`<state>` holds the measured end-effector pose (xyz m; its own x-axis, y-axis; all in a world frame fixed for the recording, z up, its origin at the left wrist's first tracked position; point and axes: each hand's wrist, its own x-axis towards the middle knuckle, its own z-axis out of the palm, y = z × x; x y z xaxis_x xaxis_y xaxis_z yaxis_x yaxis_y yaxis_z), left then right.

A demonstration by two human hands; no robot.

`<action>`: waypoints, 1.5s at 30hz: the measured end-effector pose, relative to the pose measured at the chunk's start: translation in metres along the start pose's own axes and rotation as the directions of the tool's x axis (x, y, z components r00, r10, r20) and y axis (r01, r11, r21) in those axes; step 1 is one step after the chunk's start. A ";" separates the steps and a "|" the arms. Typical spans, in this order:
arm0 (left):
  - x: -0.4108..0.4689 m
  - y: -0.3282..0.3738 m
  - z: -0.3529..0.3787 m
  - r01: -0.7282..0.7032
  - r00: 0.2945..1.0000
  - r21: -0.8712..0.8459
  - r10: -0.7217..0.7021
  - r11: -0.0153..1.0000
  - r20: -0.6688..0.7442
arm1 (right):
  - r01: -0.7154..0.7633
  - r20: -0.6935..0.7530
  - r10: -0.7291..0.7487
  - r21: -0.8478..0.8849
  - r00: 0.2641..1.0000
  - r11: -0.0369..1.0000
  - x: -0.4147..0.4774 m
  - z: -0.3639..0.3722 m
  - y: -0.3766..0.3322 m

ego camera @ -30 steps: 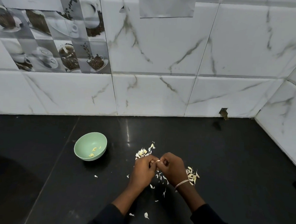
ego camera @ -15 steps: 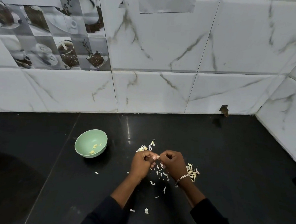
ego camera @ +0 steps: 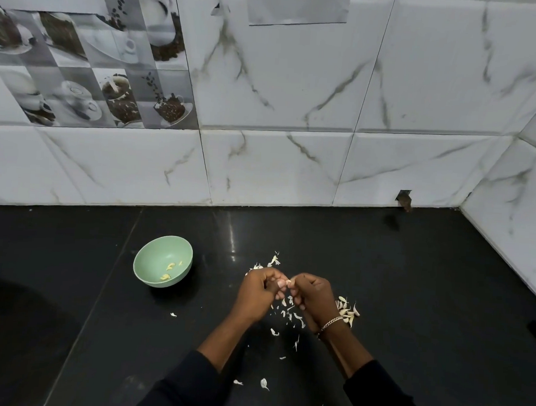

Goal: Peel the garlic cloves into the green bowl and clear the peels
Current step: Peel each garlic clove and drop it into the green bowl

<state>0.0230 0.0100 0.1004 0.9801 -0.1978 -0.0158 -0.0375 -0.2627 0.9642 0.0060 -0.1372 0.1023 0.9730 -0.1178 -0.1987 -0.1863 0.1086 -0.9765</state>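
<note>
Above counter (ego camera: 411,288) | left hand (ego camera: 256,292), right hand (ego camera: 313,295) both pinch garlic clove (ego camera: 284,283) | green bowl (ego camera: 147,258) apart, left

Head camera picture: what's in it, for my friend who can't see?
Left hand and right hand pinch a garlic clove together over a black counter scattered with white peels. A green bowl holding a few peeled cloves sits to the left.

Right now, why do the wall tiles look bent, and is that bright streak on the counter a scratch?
Head view: the wide-angle lens bows the wall tiles; the streak on the counter looks like reflected light, not a scratch; the garlic clove in the left hand and right hand is tiny, indistinct.
</note>
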 end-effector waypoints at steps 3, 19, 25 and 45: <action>0.000 0.000 0.003 0.044 0.999 -0.030 -0.045 0.999 -0.005 | -0.015 0.012 0.015 0.060 1.000 0.998 -0.002 0.003 -0.001; -0.003 -0.002 -0.004 0.050 0.996 0.140 -0.039 0.989 -0.079 | 0.224 0.121 -0.188 -0.494 0.975 0.840 0.001 -0.016 0.000; -0.004 0.007 -0.003 -0.041 0.994 0.352 0.075 0.935 -0.085 | 0.360 0.243 -0.267 -0.688 0.932 0.631 0.002 -0.015 -0.004; 0.001 -0.008 -0.004 0.061 0.998 -0.107 -0.062 0.992 -0.014 | 0.193 0.134 -0.147 -0.460 0.980 0.867 0.012 -0.011 0.004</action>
<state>0.0256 0.0161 0.0938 0.9833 -0.1674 -0.0721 0.0429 -0.1720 0.9842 0.0154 -0.1491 0.0953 0.9992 0.0013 -0.0404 -0.0368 -0.3821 -0.9234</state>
